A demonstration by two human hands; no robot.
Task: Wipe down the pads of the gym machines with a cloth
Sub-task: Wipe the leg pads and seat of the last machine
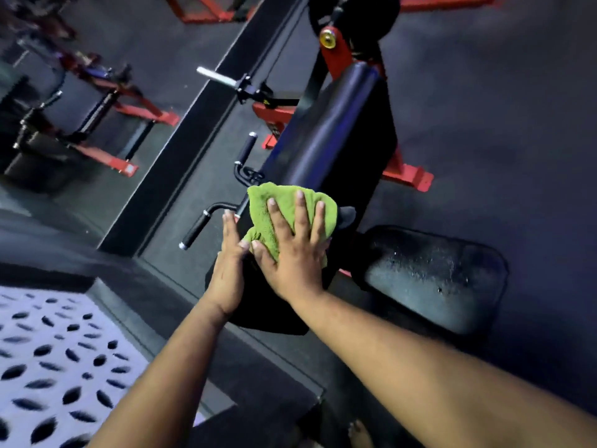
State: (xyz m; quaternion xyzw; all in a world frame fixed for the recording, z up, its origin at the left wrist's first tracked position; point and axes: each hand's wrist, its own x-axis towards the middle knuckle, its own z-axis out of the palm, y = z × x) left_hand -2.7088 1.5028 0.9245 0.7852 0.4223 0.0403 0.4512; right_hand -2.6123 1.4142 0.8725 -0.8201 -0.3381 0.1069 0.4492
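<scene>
Your right hand [292,253] presses the cloth [284,211] flat onto the pad [326,140], fingers spread; your left hand [227,270], fingers straight, steadies the pad's edge beside it. The cloth looks soft and light, likely to bunch, so keep your palm on its middle.

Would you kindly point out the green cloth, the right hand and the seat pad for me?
green cloth [274,202]: head view, upper bare part above the fingers.
right hand [290,257]: head view, back of the hand, flat on the cloth.
seat pad [433,279]: head view, middle of its speckled top.
</scene>
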